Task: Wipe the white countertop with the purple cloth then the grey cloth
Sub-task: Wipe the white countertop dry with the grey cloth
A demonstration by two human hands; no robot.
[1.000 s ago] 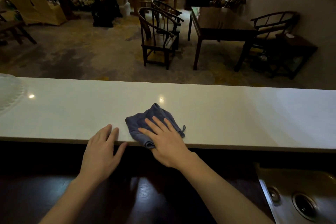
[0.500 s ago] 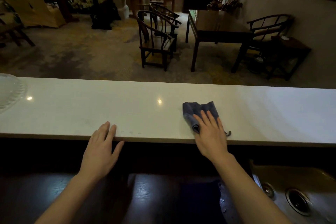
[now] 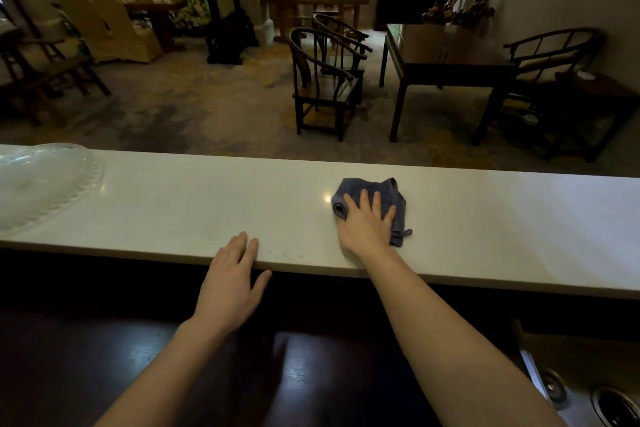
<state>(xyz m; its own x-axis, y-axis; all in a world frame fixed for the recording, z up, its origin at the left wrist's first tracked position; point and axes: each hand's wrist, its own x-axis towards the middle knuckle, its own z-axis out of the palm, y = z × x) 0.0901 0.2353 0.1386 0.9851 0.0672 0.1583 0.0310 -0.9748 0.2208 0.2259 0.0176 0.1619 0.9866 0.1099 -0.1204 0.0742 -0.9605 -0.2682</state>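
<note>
The white countertop (image 3: 190, 201) runs left to right across the view. A dark bluish-purple cloth (image 3: 393, 196) lies crumpled on it, right of centre and midway across its depth. My right hand (image 3: 367, 222) lies flat on the cloth with fingers spread, pressing it onto the surface. My left hand (image 3: 232, 277) rests open on the counter's near edge, left of the cloth, holding nothing. No grey cloth is in view.
A clear glass dish (image 3: 38, 180) sits on the counter's far left end. A metal sink (image 3: 588, 392) lies below at the lower right. Beyond the counter are dark wooden chairs (image 3: 322, 83) and a table (image 3: 446, 55).
My right hand swept the cloth rightward along the near edge, then pushed it away from the edge toward the counter's middle. My left hand stayed on the edge.
</note>
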